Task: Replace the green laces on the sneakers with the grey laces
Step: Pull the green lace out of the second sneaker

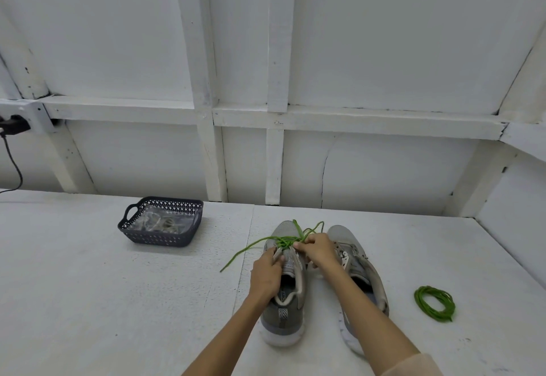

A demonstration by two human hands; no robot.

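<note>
Nearest, on the white table, two grey sneakers stand side by side, heels toward the person. The left sneaker is partly unlaced; the right sneaker shows no lace. Right of the pair, apart from it, lies a coiled green lace. The left hand grips the left sneaker's eyelet edge, fingers curled. The right hand pinches the loose green lace at the lower eyelets; its ends trail over the toe and onto the table. Farther left, a dark basket holds what seem to be the grey laces in clear wrapping. Behind is a white panelled wall.
</note>
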